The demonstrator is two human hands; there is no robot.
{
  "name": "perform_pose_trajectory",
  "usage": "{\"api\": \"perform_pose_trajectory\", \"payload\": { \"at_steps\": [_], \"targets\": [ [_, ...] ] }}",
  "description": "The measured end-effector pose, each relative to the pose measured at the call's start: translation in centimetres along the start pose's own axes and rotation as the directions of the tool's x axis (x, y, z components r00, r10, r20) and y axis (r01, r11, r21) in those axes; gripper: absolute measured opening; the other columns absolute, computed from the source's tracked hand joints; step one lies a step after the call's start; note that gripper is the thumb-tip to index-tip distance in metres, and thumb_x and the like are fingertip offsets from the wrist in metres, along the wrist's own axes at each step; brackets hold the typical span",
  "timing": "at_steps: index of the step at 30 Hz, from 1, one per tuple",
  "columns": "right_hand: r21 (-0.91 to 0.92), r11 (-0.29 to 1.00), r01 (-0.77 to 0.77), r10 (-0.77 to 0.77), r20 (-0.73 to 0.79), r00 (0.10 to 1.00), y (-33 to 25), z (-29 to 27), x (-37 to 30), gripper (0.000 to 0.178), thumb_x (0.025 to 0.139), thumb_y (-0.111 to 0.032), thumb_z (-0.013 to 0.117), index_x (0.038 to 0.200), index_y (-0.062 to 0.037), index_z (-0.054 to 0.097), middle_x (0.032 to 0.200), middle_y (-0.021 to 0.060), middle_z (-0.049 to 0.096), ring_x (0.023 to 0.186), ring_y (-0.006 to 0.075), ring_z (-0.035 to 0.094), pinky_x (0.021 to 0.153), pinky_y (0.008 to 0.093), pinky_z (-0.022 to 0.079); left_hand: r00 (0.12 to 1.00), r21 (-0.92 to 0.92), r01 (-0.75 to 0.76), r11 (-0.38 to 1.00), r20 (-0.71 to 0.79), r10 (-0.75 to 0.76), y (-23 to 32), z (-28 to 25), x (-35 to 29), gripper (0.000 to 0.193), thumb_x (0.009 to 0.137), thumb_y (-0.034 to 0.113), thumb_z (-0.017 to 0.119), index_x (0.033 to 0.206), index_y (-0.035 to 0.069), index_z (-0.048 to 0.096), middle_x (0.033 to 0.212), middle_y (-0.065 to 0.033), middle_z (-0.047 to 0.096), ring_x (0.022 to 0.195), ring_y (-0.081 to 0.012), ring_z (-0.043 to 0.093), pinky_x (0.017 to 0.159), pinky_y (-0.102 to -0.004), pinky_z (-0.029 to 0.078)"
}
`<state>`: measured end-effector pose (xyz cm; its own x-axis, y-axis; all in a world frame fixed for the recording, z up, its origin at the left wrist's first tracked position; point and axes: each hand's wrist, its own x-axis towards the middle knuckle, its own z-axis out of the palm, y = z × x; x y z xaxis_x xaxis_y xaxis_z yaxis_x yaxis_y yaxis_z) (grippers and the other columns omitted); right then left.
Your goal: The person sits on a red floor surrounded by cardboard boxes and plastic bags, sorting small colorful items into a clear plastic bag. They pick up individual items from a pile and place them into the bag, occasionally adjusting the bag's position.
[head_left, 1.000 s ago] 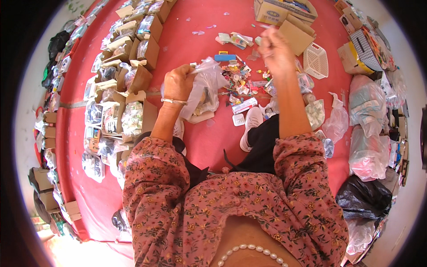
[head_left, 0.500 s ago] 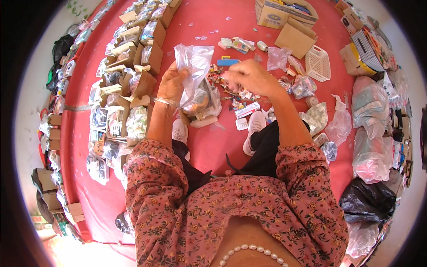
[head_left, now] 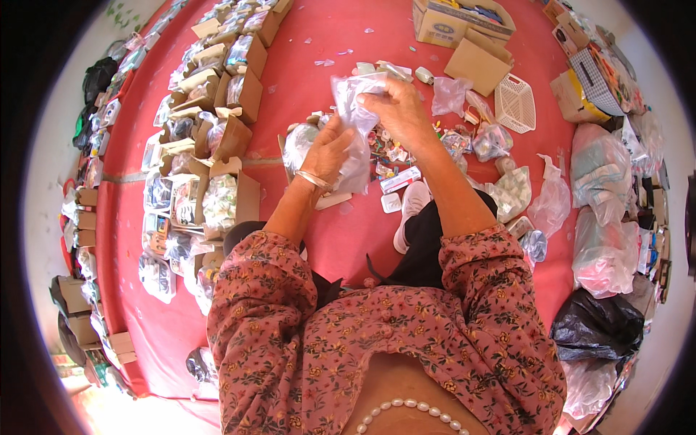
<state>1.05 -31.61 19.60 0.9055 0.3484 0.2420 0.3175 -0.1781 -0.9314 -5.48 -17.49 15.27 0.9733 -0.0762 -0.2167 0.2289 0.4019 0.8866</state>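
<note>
A clear plastic bag (head_left: pixel 355 156) hangs between my hands, above the floor in front of me. My left hand (head_left: pixel 326 154), with a bangle at its wrist, is closed on the bag's left side. My right hand (head_left: pixel 399 110) is bent over the bag's upper right edge, fingers closed on the film. Whatever the bag holds, if anything, I cannot make out. Just left of my left hand is an open carton lined with a clear bag (head_left: pixel 299 143). Beyond and right of the hands lies a heap of small colourful pieces (head_left: pixel 391 151).
Rows of open cardboard boxes (head_left: pixel 233 141) with bagged goods stand on the left. A white plastic basket (head_left: pixel 516 104) and a large carton (head_left: pixel 442 27) are at the far right. Filled bags (head_left: pixel 602 170) and a black bag (head_left: pixel 598 326) line the right side. A white box (head_left: pixel 401 180) lies near my foot.
My left hand has moved right with the bag, toward the middle. My right hand has come up to the bag and taken hold of its edge.
</note>
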Motion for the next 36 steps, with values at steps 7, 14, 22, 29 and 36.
{"api": "perform_pose_trajectory", "payload": {
  "at_steps": [7, 14, 22, 29, 36],
  "targets": [
    [-0.333, 0.795, 0.507, -0.461, 0.210, 0.862, -0.2, 1.2, -1.2, 0.021, 0.071, -0.009, 0.054, 0.088, 0.0012, 0.057, 0.078, 0.0174, 0.058, 0.073, 0.0315, 0.056, 0.066, 0.0361, 0.044, 0.874, -0.483, 0.454, 0.749, 0.405, -0.269, 0.5, -0.9, -0.2, 0.060, 0.082, 0.057, 0.040, 0.115, 0.008, 0.046, 0.112, -0.0088, 0.052, 0.102, -0.0235, 0.050, 0.089, -0.0396, 0.039],
    [-0.291, 0.693, 0.659, -0.480, 0.496, 0.723, -1.6, 3.5, -3.6, 0.024, 0.063, -0.007, 0.054, 0.087, -0.0013, 0.056, 0.081, 0.0148, 0.053, 0.077, 0.0317, 0.053, 0.071, 0.0405, 0.043, 0.978, -0.598, 0.179, 0.781, 0.194, -0.076, 0.8, -2.4, 0.6, 0.031, 0.085, 0.024, 0.046, 0.107, 0.003, 0.050, 0.100, -0.0145, 0.058, 0.090, -0.0279, 0.057, 0.082, -0.0400, 0.045],
    [-0.185, 0.605, 0.775, -0.613, 0.514, 0.601, -3.1, 4.7, -5.0, 0.014, 0.060, -0.005, 0.055, 0.074, -0.0025, 0.057, 0.075, 0.0113, 0.050, 0.074, 0.0297, 0.051, 0.068, 0.0396, 0.043, 0.998, -0.649, 0.065, 0.758, 0.030, -0.061, 0.7, -5.2, 2.0, 0.030, 0.090, 0.018, 0.039, 0.111, -0.001, 0.047, 0.104, -0.0171, 0.055, 0.093, -0.0286, 0.057, 0.083, -0.0399, 0.047],
    [0.337, 0.941, -0.033, -0.248, 0.752, 0.611, -5.9, 2.0, -5.5, 0.010, 0.075, -0.009, 0.055, 0.070, 0.0001, 0.055, 0.083, 0.0092, 0.060, 0.070, 0.0203, 0.057, 0.065, 0.0323, 0.045, 0.946, -0.714, 0.018, 0.700, 0.238, 0.219, 2.8, -3.9, 0.1, 0.048, 0.090, 0.027, 0.040, 0.130, 0.004, 0.029, 0.131, -0.0154, 0.036, 0.122, -0.0308, 0.032, 0.100, -0.0443, 0.028],
    [0.234, 0.909, 0.344, -0.361, 0.029, 0.932, -3.4, 1.7, -2.3, 0.020, 0.087, -0.015, 0.046, 0.092, -0.0006, 0.059, 0.105, 0.0114, 0.056, 0.079, 0.0200, 0.059, 0.073, 0.0331, 0.045, 0.904, -0.706, 0.170, 0.687, 0.390, 0.177, 2.4, -2.1, -0.9, 0.043, 0.090, 0.029, 0.038, 0.128, 0.010, 0.034, 0.127, -0.0106, 0.040, 0.117, -0.0288, 0.038, 0.097, -0.0460, 0.031]
  ]
}}
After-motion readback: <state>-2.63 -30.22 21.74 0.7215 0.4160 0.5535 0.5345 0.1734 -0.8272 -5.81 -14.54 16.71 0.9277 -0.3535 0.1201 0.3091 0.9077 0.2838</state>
